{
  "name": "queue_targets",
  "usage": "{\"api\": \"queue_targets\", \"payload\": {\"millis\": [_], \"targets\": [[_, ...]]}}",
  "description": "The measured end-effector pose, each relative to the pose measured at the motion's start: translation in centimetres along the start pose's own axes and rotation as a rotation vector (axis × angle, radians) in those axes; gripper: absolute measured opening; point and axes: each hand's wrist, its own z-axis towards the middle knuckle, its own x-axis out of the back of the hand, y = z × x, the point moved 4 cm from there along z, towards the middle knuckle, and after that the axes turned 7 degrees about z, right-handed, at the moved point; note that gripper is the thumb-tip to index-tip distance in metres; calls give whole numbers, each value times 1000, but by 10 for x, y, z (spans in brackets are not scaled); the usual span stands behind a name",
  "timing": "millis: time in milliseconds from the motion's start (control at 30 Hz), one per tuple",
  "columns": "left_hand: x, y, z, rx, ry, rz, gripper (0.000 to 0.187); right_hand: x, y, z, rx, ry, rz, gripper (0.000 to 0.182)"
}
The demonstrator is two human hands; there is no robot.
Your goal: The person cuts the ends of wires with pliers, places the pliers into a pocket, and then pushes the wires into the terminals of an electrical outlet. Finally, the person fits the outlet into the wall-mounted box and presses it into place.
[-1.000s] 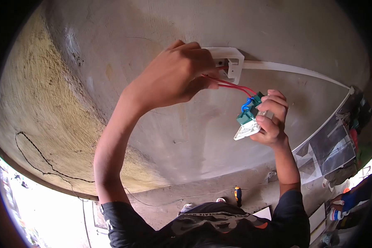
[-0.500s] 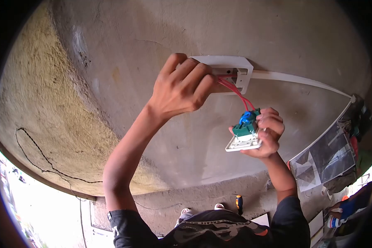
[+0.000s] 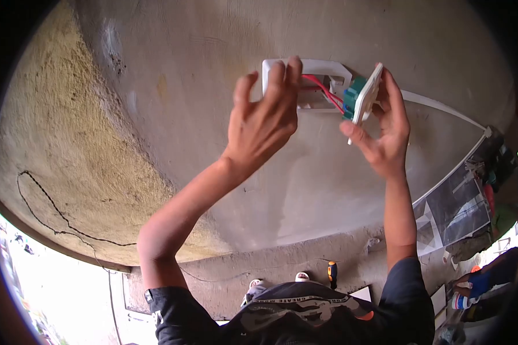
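Observation:
My right hand (image 3: 388, 135) grips a white electrical wall plate (image 3: 367, 99) by its edges, thumb at the lower end and fingers behind. The plate stands on edge, its green back housing (image 3: 354, 95) turned toward the wall box. Red wires (image 3: 325, 89) run from the housing into the white wall box (image 3: 322, 65), which is fixed to the wall with its front uncovered. In front of the box's left part is my left hand (image 3: 265, 112), fingers raised and apart, slightly blurred; it hides part of the box and wires.
White trunking (image 3: 443, 107) runs right from the box along the grey wall (image 3: 316, 184). On the floor below lies a yellow and black screwdriver (image 3: 332, 275). A dark cable (image 3: 57, 210) hangs at left. Another person's legs (image 3: 489, 273) show at lower right.
My right hand has raised the wall plate toward the box and turned it on edge. The left hand has let go of the wires by the box, its fingers now spread.

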Motion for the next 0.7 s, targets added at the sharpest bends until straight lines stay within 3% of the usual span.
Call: {"api": "queue_targets", "payload": {"millis": [33, 67, 200, 267, 333, 400, 433, 700], "targets": [[-4, 8, -6, -33, 34, 67, 37, -1, 0, 3, -116, 24, 76, 93], [-5, 9, -5, -28, 25, 68, 37, -2, 3, 5, -231, 46, 152, 93], [-5, 15, -1, -172, -136, 241, 53, -14, 2, 8, -258, 78, 156, 98], [-9, 9, 4, -125, -182, -240, 49, -15, 3, 11, -274, 41, 119, 96], [-9, -7, 8, -186, -116, -361, 43, -16, 11, 11, -279, 25, 173, 92], [-11, -26, 15, -98, 126, -651, 22, -17, 16, 9, -293, 28, 126, 89], [-14, -30, 19, -24, 180, -675, 15, -17, 17, 9, -310, 26, 75, 86], [-39, -24, 31, 60, 129, -684, 17, -10, 13, 16, -411, 31, 9, 78]]}}
